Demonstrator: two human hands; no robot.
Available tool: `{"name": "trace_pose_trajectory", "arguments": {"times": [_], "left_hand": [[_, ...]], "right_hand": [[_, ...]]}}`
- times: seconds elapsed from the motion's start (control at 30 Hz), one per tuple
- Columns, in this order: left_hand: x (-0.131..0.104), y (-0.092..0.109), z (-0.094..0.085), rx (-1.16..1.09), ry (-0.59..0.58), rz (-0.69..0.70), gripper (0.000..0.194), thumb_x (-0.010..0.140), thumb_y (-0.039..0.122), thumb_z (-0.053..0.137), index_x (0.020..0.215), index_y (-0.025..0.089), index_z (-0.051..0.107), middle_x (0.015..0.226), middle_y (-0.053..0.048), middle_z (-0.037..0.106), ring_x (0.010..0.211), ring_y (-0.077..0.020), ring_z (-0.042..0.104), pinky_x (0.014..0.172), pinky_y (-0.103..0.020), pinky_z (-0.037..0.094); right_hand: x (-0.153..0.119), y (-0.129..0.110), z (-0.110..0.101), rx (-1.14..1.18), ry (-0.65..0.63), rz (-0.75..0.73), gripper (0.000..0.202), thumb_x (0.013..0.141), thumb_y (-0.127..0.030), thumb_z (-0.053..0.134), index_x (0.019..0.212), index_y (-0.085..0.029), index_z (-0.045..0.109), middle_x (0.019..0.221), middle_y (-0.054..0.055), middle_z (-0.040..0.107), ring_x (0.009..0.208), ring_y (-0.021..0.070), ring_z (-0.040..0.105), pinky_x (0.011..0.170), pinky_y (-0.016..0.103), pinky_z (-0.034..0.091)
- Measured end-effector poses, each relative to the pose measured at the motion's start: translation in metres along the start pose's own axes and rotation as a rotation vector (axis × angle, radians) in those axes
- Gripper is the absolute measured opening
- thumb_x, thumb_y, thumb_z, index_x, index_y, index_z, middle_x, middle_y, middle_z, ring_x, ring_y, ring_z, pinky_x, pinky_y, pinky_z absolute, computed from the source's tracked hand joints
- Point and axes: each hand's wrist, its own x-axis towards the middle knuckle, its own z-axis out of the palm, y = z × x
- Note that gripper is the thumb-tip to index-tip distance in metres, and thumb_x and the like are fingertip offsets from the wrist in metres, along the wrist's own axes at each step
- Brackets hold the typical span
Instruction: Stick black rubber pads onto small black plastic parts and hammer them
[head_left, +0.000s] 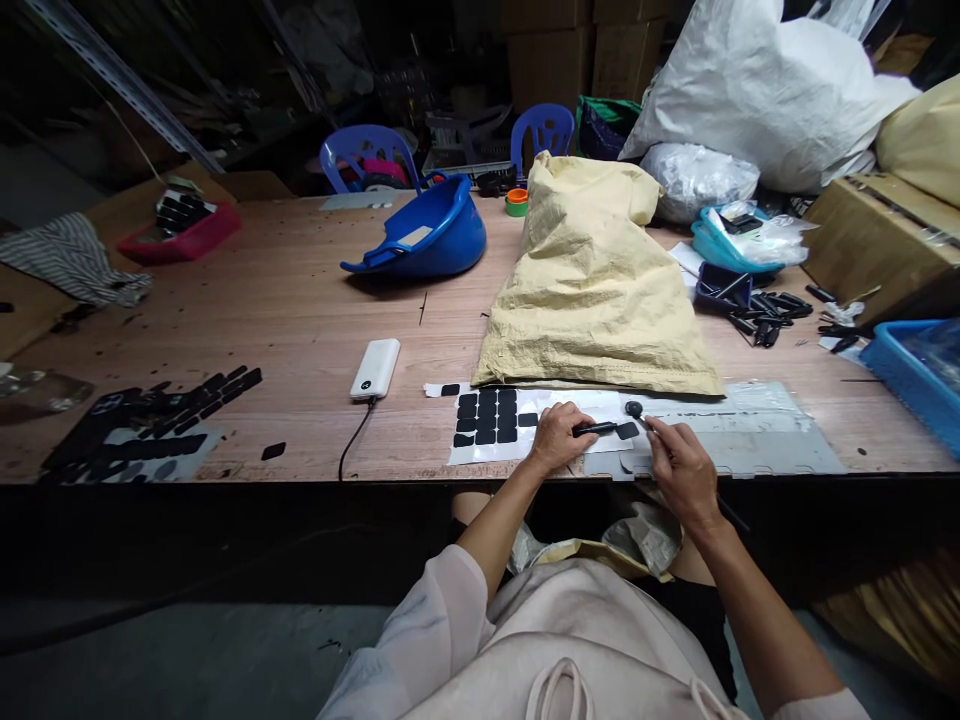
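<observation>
My left hand (556,436) is closed on a black cylindrical piece (595,428) at the table's front edge. The far end of that piece lies beside a black rounded square (627,430). To the right, my right hand (684,472) pinches a thin tool with a round dark head (634,409), held just above the sheet. A white backing sheet (487,453) left of my left hand bears rows of black rounded squares (487,422). Under my right hand's side lies a grey sheet (780,447).
A cream cloth sack (600,300) stands behind the sheets. A white power bank (376,368) with a cable lies left, beyond it a blue scoop basin (435,235). Black cylindrical pieces (772,312) and a blue tray (915,375) are at the right.
</observation>
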Motion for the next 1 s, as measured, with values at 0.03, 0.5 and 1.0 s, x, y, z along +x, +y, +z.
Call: {"name": "trace_pose_trajectory", "arguments": {"times": [0.03, 0.5, 1.0], "left_hand": [[0.0, 0.001, 0.0, 0.006, 0.0, -0.002, 0.015, 0.085, 0.025, 0.081, 0.1, 0.025, 0.082, 0.094, -0.003, 0.072, 0.101, -0.0239, 0.064, 0.091, -0.038, 0.047], [-0.001, -0.001, -0.001, 0.031, -0.003, 0.029, 0.017, 0.089, 0.033, 0.081, 0.104, 0.027, 0.081, 0.095, -0.004, 0.071, 0.1, -0.0243, 0.063, 0.093, -0.039, 0.047], [-0.134, 0.002, 0.047, -0.028, -0.4, -0.141, 0.026, 0.089, 0.028, 0.071, 0.113, 0.026, 0.08, 0.106, -0.005, 0.081, 0.094, -0.0242, 0.075, 0.083, -0.033, 0.057]], "right_hand": [[0.005, 0.008, -0.001, -0.029, 0.012, 0.001, 0.036, 0.105, -0.04, 0.049, 0.124, -0.026, 0.076, 0.094, 0.005, 0.068, 0.085, 0.0182, 0.064, 0.071, 0.029, 0.044], [0.024, 0.064, 0.004, -0.272, -0.009, -0.08, 0.027, 0.099, -0.033, 0.054, 0.111, -0.024, 0.076, 0.093, 0.009, 0.064, 0.092, 0.0243, 0.052, 0.082, 0.037, 0.038], [0.023, 0.061, 0.006, -0.289, 0.02, -0.075, 0.024, 0.098, -0.033, 0.055, 0.107, -0.023, 0.075, 0.094, 0.008, 0.064, 0.09, 0.0237, 0.05, 0.08, 0.036, 0.036]]}}
